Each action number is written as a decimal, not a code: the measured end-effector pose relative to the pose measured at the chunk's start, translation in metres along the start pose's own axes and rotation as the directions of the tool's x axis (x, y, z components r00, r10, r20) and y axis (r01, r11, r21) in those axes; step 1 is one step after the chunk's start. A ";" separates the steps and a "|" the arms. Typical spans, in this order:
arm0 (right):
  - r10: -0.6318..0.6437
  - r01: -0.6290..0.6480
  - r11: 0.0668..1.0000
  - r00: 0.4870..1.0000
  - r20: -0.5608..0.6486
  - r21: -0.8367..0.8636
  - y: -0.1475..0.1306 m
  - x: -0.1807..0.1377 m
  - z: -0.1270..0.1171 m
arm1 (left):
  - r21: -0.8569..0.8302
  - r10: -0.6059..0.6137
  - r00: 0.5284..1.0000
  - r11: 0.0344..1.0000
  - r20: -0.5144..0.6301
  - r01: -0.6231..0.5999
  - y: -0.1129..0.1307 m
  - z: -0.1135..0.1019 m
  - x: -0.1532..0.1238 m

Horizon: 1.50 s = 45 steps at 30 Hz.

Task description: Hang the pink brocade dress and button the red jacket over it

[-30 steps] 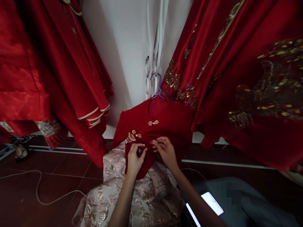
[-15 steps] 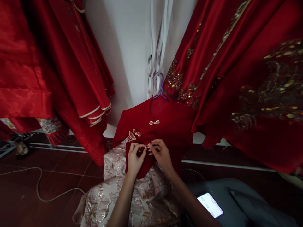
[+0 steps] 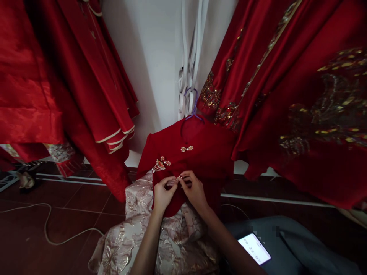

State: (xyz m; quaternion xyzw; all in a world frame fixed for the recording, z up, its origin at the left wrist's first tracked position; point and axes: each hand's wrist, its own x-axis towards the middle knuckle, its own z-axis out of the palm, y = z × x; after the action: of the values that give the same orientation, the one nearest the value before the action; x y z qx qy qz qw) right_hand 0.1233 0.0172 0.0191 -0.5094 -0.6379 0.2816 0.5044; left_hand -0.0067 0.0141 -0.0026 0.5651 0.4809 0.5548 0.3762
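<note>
Two groups of red gowns hang above the hands: plain ones with cream trim (image 3: pixel 86 88) up and to the left, and gold-embroidered ones (image 3: pixel 286 114) up and to the right. A pale floral brocade skirt (image 3: pixel 177 236) lies beneath both wrists and forearms. The red top (image 3: pixel 206 149) hangs on a purple hanger (image 3: pixel 193 109) directly above the hands, and its front panel reaches down to the fingers.

The left hand (image 3: pixel 162 194) is curled, with thumb and forefinger pressed together on the edge of the top's front flap. The right hand (image 3: pixel 195 191) meets it fingertip to fingertip and pinches the same spot. Between the fingertips sits the lower pearl fastener (image 3: pixel 178 178), partly hidden. The upper pearl fastener (image 3: pixel 186 148) lies above the right hand, and a beaded red ornament (image 3: pixel 159 164) lies just above the left hand. A lit phone (image 3: pixel 254 248) lies below and to the right of the right forearm.
</note>
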 end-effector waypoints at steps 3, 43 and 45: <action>-0.019 0.020 0.999 1.000 0.010 -0.030 0.001 0.000 0.001 | -0.022 -0.042 0.999 0.999 -0.004 0.042 0.001 -0.001 0.002; -0.104 0.060 0.988 0.942 -0.320 -0.144 0.038 -0.028 0.031 | 0.251 0.172 0.984 0.952 0.040 -0.176 0.001 -0.001 -0.001; -0.090 0.055 0.991 0.947 -0.308 -0.120 0.039 -0.028 0.030 | 0.251 0.166 0.986 0.953 0.035 -0.169 0.000 -0.001 -0.001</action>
State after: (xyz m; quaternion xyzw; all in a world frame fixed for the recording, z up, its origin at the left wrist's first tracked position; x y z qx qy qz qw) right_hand 0.1089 0.0086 -0.0353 -0.5507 -0.5826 0.1432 0.5804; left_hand -0.0078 0.0126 -0.0024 0.6510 0.4956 0.5149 0.2560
